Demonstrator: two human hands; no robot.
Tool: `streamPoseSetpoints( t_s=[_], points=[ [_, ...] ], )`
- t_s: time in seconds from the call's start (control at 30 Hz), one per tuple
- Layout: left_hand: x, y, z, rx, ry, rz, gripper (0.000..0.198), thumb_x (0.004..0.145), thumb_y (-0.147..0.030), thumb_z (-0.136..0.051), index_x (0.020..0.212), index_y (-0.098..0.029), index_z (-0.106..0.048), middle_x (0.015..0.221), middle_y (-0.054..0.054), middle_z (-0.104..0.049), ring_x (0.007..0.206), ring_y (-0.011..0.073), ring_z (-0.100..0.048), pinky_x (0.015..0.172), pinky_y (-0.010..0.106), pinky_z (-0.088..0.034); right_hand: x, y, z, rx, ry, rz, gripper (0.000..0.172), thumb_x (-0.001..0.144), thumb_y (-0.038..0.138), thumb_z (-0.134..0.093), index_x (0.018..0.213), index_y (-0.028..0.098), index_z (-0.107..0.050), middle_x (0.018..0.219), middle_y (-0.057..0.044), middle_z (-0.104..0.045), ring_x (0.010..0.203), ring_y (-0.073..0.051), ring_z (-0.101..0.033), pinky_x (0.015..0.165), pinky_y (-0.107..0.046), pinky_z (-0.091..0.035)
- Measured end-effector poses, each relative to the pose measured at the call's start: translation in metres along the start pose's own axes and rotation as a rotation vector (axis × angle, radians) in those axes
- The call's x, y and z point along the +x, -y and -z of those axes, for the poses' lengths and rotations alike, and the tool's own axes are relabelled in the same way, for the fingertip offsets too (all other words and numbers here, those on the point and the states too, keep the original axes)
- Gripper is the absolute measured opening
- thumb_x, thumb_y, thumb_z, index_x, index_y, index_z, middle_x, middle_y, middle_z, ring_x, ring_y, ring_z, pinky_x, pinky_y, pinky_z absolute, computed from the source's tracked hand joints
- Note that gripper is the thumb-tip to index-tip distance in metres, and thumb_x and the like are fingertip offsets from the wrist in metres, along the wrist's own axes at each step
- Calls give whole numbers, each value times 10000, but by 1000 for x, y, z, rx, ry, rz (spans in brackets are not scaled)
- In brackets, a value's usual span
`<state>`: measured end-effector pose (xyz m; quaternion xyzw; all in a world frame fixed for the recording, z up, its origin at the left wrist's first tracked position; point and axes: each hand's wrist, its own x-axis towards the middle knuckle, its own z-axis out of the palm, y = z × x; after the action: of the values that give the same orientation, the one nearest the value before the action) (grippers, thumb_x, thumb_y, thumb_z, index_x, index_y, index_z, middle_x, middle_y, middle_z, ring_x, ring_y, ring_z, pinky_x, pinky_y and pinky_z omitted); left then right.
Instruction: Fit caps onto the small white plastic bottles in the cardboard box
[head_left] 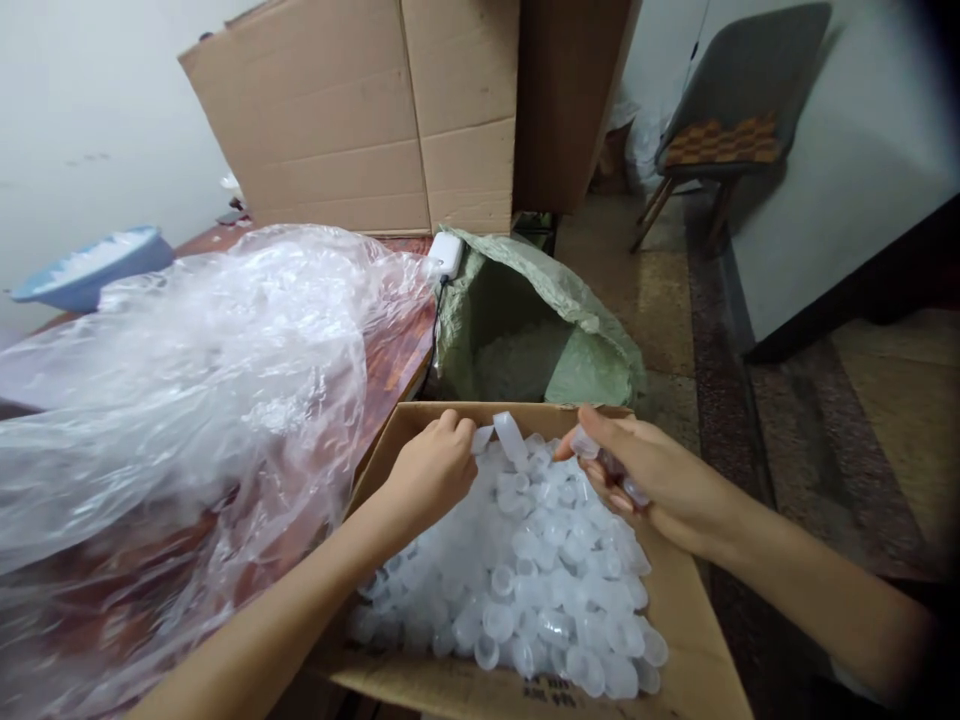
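An open cardboard box holds a heap of small translucent white plastic cups. Over the box's far left part is my left hand, its fingers closed on a translucent plastic piece. Just right of that piece, another translucent piece stands tilted above the heap. My right hand is over the box's far right side, its fingers curled round several small translucent cups.
Clear plastic sheeting covers much of the reddish table at left, near a blue basin. Behind the box are an open green sack, a white device with a cable and large cardboard. A chair stands back right.
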<state>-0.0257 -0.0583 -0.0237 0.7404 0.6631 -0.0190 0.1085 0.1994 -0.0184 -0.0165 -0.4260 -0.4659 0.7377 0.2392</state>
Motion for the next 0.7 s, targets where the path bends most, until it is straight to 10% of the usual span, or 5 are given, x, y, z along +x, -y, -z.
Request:
streamPoseSetpoints(
  t_s=[0.2,0.33,0.47,0.7],
  points=[
    [-13,-3,14,-267,-181,114,292,844,-177,-508,1120,-151,-417,928,68,-613,831,216,-650,702,334,-516,-2,-10,-6,-171,33,191,353,915,489,-550,1008,150,-580,713,17,-560,411,-43,-395,368,-182,-303],
    [-23,-11,21,-830,-203,33,541,914,-265,-511,1385,-236,-247,790,-35,-592,618,113,-606,557,214,-486,-7,-7,-17,-451,-64,372,257,941,372,-530,1125,193,-534,890,-44,-665,540,-105,-574,474,-229,-455],
    [-30,-18,31,-1252,-175,73,292,864,-382,-649,1056,-196,-531,780,-22,-644,705,113,-662,656,209,-539,-14,-4,-30,-801,-129,628,182,936,276,-552,1111,229,-557,933,-27,-690,803,-175,-667,655,-276,-520],
    [-35,-20,32,-1478,-24,182,392,817,-501,-678,742,-177,-470,539,-40,-633,470,103,-617,485,190,-511,-16,-11,-34,-1143,-210,1256,268,961,151,-522,1222,129,-467,1053,-122,-698,965,-191,-679,774,-296,-565]
  ],
)
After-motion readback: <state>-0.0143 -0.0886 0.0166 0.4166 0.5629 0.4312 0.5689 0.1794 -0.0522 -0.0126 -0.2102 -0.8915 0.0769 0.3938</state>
